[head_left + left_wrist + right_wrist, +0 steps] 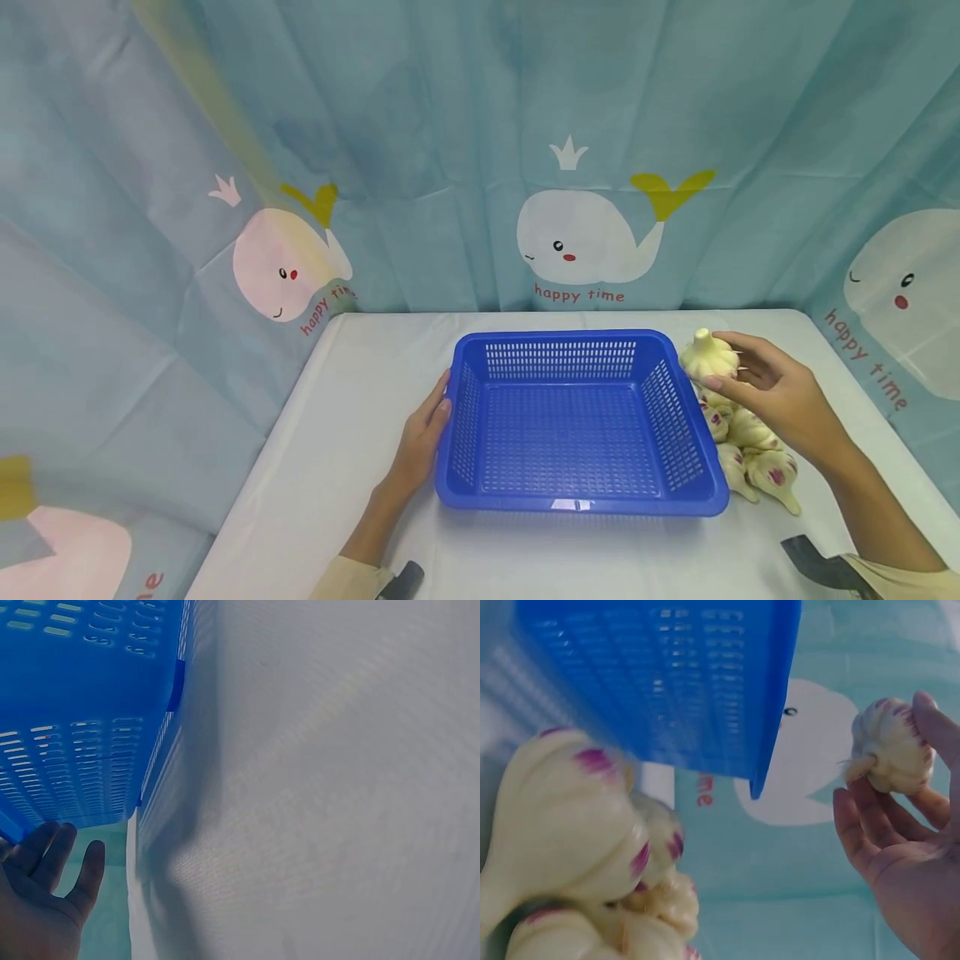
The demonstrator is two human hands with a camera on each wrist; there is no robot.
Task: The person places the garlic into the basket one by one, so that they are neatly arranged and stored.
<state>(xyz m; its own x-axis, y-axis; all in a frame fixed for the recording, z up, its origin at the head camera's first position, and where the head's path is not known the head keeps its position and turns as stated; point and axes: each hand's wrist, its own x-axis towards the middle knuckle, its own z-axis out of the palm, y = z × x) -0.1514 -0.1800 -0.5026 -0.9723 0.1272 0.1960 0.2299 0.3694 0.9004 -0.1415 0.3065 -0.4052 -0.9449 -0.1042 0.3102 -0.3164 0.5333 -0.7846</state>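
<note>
A blue plastic basket (577, 504) with slotted walls stands on the white table, its inside bare. At its left rim rests my left hand (420, 433); in the left wrist view the fingers (56, 855) lie against the rim, fairly straight. My right hand (783, 396) pinches a garlic bulb (708, 357) between thumb and fingers, level with the basket's far right corner. The right wrist view shows this held garlic bulb (892, 746) clear of the others. Several more garlic bulbs (772, 471), whitish with purple patches, lie piled against the basket's right side.
The white table (360, 375) reaches back to a blue-green curtain (435, 250) printed with whales, which also hangs along both sides. Dark straps (817, 562) show at the cuffs of the beige sleeves (892, 579).
</note>
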